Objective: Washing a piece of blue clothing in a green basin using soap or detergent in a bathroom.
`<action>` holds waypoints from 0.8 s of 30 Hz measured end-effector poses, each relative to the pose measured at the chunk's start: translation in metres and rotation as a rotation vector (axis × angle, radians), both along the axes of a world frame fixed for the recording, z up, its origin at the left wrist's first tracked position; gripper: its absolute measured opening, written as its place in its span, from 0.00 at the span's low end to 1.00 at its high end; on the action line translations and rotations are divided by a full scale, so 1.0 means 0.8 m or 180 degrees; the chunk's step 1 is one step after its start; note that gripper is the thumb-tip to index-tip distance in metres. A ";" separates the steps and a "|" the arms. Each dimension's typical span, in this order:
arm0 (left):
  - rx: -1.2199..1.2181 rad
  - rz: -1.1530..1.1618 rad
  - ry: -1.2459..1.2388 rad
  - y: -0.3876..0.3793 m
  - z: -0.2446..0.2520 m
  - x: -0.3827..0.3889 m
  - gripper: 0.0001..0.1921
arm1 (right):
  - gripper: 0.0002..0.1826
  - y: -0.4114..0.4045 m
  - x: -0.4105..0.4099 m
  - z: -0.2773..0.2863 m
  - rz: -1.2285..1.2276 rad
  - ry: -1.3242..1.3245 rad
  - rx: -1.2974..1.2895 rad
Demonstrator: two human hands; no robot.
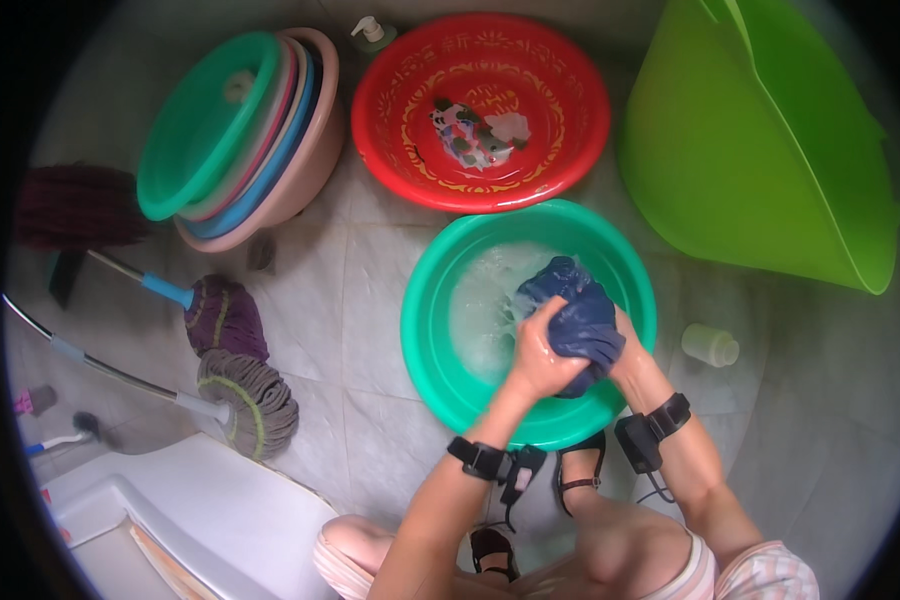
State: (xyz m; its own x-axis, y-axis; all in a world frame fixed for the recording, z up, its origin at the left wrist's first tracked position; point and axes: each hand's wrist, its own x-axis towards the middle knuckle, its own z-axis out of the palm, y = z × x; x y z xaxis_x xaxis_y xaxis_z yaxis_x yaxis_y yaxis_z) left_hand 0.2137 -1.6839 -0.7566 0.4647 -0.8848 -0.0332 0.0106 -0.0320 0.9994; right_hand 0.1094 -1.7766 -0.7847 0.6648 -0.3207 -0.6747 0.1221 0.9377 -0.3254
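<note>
Between my two hands is a bunched, wet dark blue cloth, held over the right side of a green plastic basin. My left hand grips its near left side, thumb lying across the folds. On the right side my right hand holds it, with most of its fingers hidden behind the cloth. Cloudy, sudsy water fills the basin's bottom and splashes beside the cloth.
A red patterned basin touches the green one's far side. Stacked basins lean at left, above a purple mop and a grey mop. At right are a lime-green tub and a small pale bottle lying on the tiles.
</note>
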 end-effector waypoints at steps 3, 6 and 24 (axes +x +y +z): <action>0.0123 -0.0026 -0.0044 0.005 -0.026 0.027 0.21 | 0.12 0.012 0.013 0.015 -0.0277 0.0759 -0.0777; 0.1080 0.0124 -0.1189 0.015 -0.040 0.041 0.23 | 0.15 0.004 0.006 -0.001 0.0122 0.1409 -0.2259; 0.3039 -0.1224 -0.3198 0.031 -0.109 0.067 0.34 | 0.26 0.023 0.065 -0.081 0.3465 0.2917 -0.6189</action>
